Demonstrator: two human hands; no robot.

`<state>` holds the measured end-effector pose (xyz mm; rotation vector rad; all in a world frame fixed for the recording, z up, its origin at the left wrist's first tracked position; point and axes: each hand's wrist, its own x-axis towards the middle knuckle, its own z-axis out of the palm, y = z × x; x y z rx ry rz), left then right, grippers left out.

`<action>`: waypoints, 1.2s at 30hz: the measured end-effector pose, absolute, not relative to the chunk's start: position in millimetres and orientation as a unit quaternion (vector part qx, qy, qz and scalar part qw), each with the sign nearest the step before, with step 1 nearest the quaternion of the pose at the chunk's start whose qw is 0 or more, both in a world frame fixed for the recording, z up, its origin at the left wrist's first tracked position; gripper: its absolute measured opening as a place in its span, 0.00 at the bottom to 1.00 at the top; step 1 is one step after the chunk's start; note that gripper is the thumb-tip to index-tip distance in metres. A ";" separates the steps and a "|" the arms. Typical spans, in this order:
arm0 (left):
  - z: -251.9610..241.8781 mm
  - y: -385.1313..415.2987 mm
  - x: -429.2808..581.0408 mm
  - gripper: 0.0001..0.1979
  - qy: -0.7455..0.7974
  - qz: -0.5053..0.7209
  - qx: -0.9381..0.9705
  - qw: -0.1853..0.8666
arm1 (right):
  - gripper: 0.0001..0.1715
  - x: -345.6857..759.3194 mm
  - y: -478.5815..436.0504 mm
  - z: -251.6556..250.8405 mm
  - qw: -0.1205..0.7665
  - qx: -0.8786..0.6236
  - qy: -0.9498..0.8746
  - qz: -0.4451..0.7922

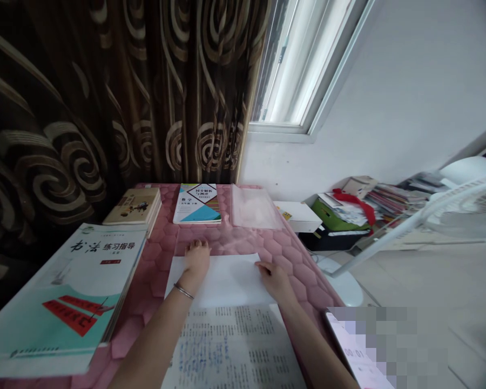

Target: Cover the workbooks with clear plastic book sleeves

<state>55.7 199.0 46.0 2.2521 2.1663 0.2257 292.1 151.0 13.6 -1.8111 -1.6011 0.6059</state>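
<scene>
Lying on a pink padded tabletop (303,273), a blank white sheet (227,281) is set at the clock's centre; its visible long axis is laid from nine to three, and its far edge is turned toward twelve. At ten, that edge is covered by the left hand (197,261), fingers bent; whether paper is gripped cannot be told. Toward two, the sheet's corner is pinched by the right hand (274,278). At six, a printed page (263,346) marked in blue handwriting is cut off by the frame. A workbook (196,205) is placed at eleven, a clear plastic cover (253,208) at one.
</scene>
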 end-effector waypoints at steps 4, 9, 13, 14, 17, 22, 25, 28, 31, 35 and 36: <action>41.5 200.7 54.6 0.17 0.687 0.076 0.723 0.005 | 0.20 293.0 154.9 10.7 0.322 -0.681 -0.615 0.233; 40.7 200.8 50.0 0.17 0.683 0.078 0.726 0.022 | 0.17 291.5 163.2 -0.3 0.337 -0.697 -0.595 0.216; 46.4 200.5 42.3 0.17 0.677 0.069 0.731 0.053 | 0.19 292.3 168.2 -8.5 0.343 -0.721 -0.569 0.197; 48.2 200.1 39.5 0.17 0.676 0.067 0.732 0.060 | 0.20 293.0 169.4 -9.5 0.342 -0.724 -0.566 0.196; 53.7 196.1 27.1 0.19 0.678 0.062 0.728 0.075 | 0.16 295.3 173.8 -10.1 0.339 -0.718 -0.572 0.205; 57.8 181.5 -5.5 0.18 0.762 0.075 0.640 0.073 | 0.14 297.9 179.3 -9.0 0.346 -0.713 -0.572 0.213; 54.2 175.4 -22.1 0.25 0.821 0.120 0.552 0.086 | 0.15 298.8 177.7 -8.7 0.353 -0.712 -0.569 0.210; 49.3 176.7 -31.0 0.27 0.825 0.197 0.507 0.154 | 0.17 299.0 172.9 -7.0 0.361 -0.715 -0.563 0.201; 48.2 183.5 -36.1 0.21 0.820 0.234 0.479 0.209 | 0.18 298.3 166.8 -3.9 0.369 -0.716 -0.560 0.193; 52.4 189.4 -43.5 0.12 0.807 0.263 0.461 0.260 | 0.19 297.3 160.4 0.4 0.373 -0.714 -0.560 0.192; 53.2 189.0 -45.1 0.10 0.801 0.270 0.457 0.276 | 0.19 297.3 159.3 1.5 0.373 -0.715 -0.559 0.194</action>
